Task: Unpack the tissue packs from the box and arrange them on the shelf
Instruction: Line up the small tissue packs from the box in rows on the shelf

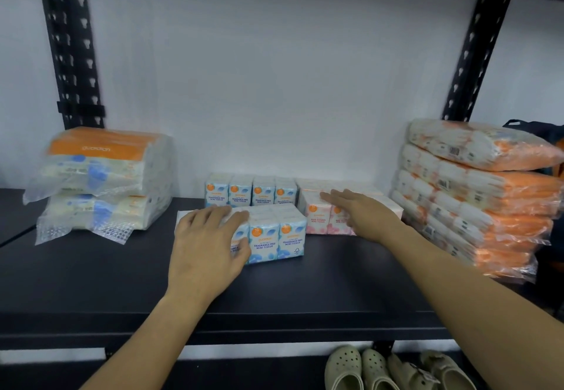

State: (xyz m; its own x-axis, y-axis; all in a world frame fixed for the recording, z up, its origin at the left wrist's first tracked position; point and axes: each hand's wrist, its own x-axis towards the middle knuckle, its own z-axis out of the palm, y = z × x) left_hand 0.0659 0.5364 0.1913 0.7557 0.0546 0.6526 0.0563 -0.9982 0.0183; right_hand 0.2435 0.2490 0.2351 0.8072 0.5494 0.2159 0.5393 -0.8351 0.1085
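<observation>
Blue mini packs (276,234) sit mid-shelf (91,273), near row in front of a far row. Left hand (207,246) curls over their left end, holding them; right hand (360,209) lies flat, fingers straight, on pink packs (317,221). Light, soft, slick film, I'd judge: hold across both ends.

Shelf (335,270) front bare; tissue stacks (476,200) flank both sides.

The shelf (91,270) is matt black board on perforated black metal uprights (70,50), and on it the blue mini tissue packs (276,235) and orange stack (476,203) to their right wear glossy, crinkled clear plastic wrap.
</observation>
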